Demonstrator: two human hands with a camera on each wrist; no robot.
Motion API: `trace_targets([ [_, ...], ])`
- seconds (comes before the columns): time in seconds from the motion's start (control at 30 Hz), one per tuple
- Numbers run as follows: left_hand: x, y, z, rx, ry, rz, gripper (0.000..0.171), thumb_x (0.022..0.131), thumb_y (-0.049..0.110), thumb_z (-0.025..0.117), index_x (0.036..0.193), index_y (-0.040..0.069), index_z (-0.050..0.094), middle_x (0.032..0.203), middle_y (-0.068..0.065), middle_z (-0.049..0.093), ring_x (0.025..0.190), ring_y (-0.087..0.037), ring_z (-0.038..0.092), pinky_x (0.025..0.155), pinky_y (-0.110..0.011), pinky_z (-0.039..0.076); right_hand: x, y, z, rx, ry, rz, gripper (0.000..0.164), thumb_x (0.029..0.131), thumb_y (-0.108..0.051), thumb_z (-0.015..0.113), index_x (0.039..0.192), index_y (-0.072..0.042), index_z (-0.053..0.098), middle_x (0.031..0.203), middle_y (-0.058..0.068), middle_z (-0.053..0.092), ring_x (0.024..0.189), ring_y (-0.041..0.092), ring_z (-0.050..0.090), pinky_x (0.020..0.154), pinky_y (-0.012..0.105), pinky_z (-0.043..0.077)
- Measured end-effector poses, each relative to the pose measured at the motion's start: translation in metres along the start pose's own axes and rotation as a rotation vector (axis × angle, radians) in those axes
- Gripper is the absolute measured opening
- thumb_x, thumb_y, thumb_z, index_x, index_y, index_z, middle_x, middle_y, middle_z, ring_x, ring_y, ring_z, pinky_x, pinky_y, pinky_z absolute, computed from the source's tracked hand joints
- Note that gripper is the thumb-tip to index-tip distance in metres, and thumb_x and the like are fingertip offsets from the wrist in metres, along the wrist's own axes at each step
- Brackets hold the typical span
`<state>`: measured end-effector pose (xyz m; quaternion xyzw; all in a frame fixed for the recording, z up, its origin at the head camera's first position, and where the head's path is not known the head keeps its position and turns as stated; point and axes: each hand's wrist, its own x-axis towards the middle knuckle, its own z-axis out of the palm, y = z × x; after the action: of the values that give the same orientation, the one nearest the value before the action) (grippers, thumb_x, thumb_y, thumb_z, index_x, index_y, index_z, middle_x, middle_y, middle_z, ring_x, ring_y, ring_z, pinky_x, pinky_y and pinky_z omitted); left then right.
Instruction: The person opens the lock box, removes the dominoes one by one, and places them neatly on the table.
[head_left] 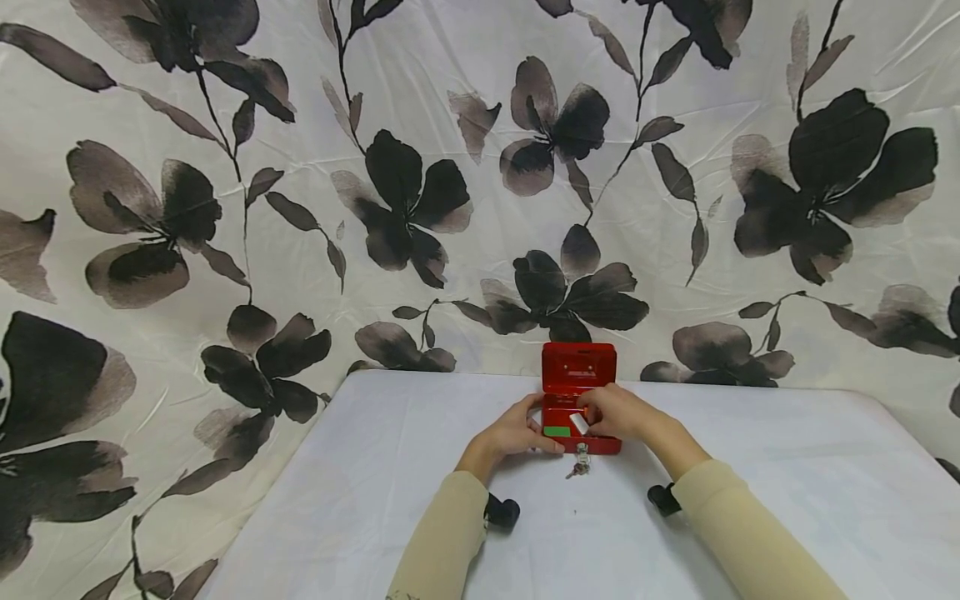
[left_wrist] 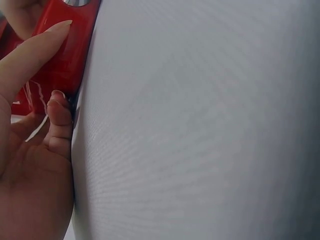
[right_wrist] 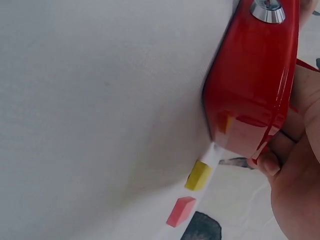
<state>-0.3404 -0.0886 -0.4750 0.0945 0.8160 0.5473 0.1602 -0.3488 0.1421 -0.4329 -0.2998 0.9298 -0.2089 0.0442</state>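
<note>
An open red cash box (head_left: 603, 447) stands on the white table, its lid (head_left: 579, 367) raised at the back. My left hand (head_left: 510, 432) grips the box's left side, thumb along the front wall and the other fingers at the side. My right hand (head_left: 618, 410) reaches over the right wall into the box, fingers curled at a small tilted white block (head_left: 578, 423), which they pinch. A green block (head_left: 557, 432) shows inside at the front left. Keys (head_left: 578, 468) hang at the front lock (right_wrist: 268, 10). The right fingertips are partly hidden.
In the right wrist view, a yellow block (right_wrist: 198, 175) and a pink block (right_wrist: 181, 211) lie on the table beyond the box. The white table (head_left: 360, 500) ends at a floral cloth (head_left: 450, 250) behind. Black wrist straps (head_left: 502, 511) sit under both sleeves.
</note>
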Motion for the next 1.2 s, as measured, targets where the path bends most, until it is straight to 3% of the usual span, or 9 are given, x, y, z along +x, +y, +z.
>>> trace_targets([
  [0.47,-0.0008,0.0016,-0.0019,0.038,0.01,0.001,0.097,0.076,0.02,0.092,0.157,0.017,0.038,0.101,-0.005,0.062,0.083,-0.021,0.055,0.073,-0.03,0.052,0.0052,-0.0048,-0.0025,0.015,-0.005,-0.014,0.033,0.084,-0.012,0.085,0.113,-0.001,0.073,0.077,-0.005,0.066,0.073,0.013,0.057,0.077,0.033,0.057],
  [0.83,0.0001,-0.0013,-0.0002,-0.003,-0.011,0.003,0.097,0.076,0.019,0.092,0.157,0.014,0.038,0.11,-0.003,0.062,0.086,-0.021,0.056,0.077,-0.031,0.052,0.0054,-0.0037,0.0012,0.014,-0.013,0.007,0.025,0.084,-0.012,0.085,0.106,-0.002,0.075,0.071,-0.005,0.064,0.069,0.013,0.054,0.069,0.029,0.053],
  [1.2,-0.0013,-0.0004,-0.0007,-0.013,-0.009,0.002,0.096,0.077,0.017,0.092,0.156,0.013,0.038,0.103,-0.007,0.063,0.085,-0.022,0.054,0.079,-0.033,0.051,0.0064,-0.0062,0.0015,0.004,-0.014,0.021,0.023,0.085,-0.013,0.084,0.104,-0.003,0.076,0.068,-0.004,0.061,0.067,0.013,0.052,0.066,0.028,0.049],
])
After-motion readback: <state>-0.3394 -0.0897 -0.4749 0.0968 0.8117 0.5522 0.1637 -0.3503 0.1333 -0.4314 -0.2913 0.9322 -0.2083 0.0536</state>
